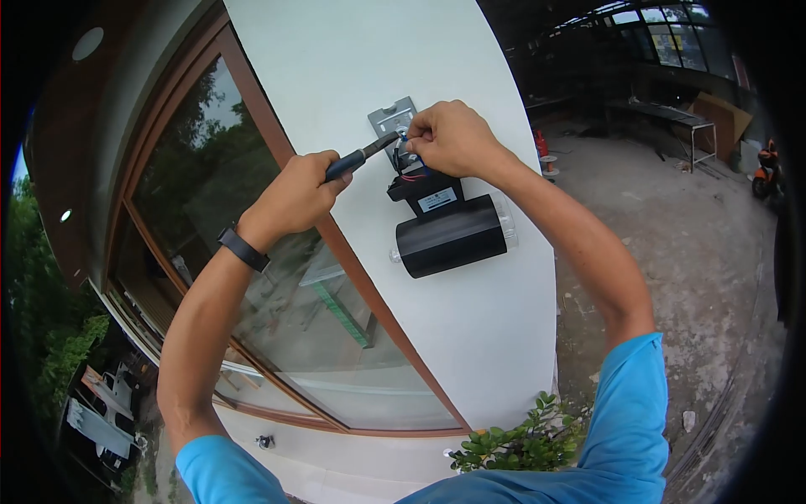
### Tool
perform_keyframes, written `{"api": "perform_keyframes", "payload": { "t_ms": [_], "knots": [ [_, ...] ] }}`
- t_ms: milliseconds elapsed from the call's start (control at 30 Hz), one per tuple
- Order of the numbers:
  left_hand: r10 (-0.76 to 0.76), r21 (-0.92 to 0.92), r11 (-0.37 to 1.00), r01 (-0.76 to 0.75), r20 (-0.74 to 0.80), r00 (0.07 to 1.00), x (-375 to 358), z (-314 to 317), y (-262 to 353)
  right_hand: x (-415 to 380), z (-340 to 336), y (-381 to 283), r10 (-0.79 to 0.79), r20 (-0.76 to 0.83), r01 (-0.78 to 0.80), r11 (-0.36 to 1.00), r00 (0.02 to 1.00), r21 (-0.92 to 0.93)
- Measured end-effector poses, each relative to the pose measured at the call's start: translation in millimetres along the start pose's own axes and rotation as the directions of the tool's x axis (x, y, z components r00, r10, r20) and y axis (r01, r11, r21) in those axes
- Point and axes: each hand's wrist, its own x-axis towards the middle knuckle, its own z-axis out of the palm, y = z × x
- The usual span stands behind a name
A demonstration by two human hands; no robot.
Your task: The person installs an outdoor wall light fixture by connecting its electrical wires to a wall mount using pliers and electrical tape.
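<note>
My left hand (294, 193) is closed round the dark blue handle of a pair of pliers (363, 160), whose metal nose points up and right to the wires. With fingers pinched, my right hand (453, 139) holds thin wires (402, 134) right at the tool's tip; the fingers partly hide them. Behind both lies a grey metal mounting plate (388, 118) on the white wall. Just below my right hand, a black cylindrical wall lamp (452, 237) sits tilted, with clear ends, a labelled base and red and black leads.
A brown-framed glass window (277, 277) runs along the left of the white wall (353, 50). At the wall's foot grows a leafy plant (525, 441). To the right, a concrete floor (672, 244) leads to a metal-legged table (672, 113) and a parked motorbike (766, 172).
</note>
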Motion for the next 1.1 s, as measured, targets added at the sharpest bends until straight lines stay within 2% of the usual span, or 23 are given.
{"api": "perform_keyframes", "payload": {
  "t_ms": [33,100,167,233,367,467,567,667,700,800,933,1100],
  "knots": [
    [-0.055,-0.215,0.974,0.069,0.071,0.996,3,-2,-3,0,-1,-1,-0.005,0.000,0.005,1.000,1.000,-0.016],
    [-0.108,-0.588,0.775,0.232,0.238,0.965,6,-2,-13,-2,-1,-2,-0.026,-0.046,0.023,0.999,0.999,-0.047],
    [-0.033,-0.745,0.599,0.292,0.341,0.939,5,0,-21,-5,-1,-5,-0.041,-0.060,0.037,0.997,0.997,-0.071],
    [0.065,-0.838,0.435,0.331,0.396,0.916,9,3,-28,-5,-4,-7,-0.043,-0.049,0.039,0.995,0.998,-0.093],
    [0.171,-0.907,0.237,0.347,0.391,0.905,14,19,-40,-3,-3,-7,-0.039,-0.044,0.035,0.995,0.998,-0.088],
    [0.238,-0.935,0.142,0.324,0.350,0.906,17,31,-46,-3,-3,-9,-0.025,-0.037,0.021,0.994,0.999,-0.104],
    [0.269,-0.936,0.165,0.312,0.346,0.899,21,39,-53,-4,-5,-10,-0.001,-0.029,-0.003,0.991,1.000,-0.131],
    [0.108,-0.891,0.358,0.279,0.336,0.936,12,30,-43,-3,-9,-15,0.049,-0.019,-0.051,0.987,0.999,-0.150],
    [0.124,-0.881,0.388,0.272,0.343,0.931,12,25,-49,-3,-8,-14,0.066,-0.014,-0.067,0.987,0.998,-0.148],
    [0.124,-0.907,0.368,0.207,0.269,0.955,2,26,-58,-3,-10,-19,0.082,0.000,-0.081,0.984,0.997,-0.158],
    [0.095,-0.900,0.313,0.303,0.347,0.933,-6,34,-52,-1,-9,-21,0.079,0.006,-0.077,0.984,0.997,-0.160],
    [0.179,-0.906,0.262,0.332,0.383,0.906,12,46,-51,0,-11,-28,0.125,0.021,-0.120,0.978,0.992,-0.169]
  ]
}}
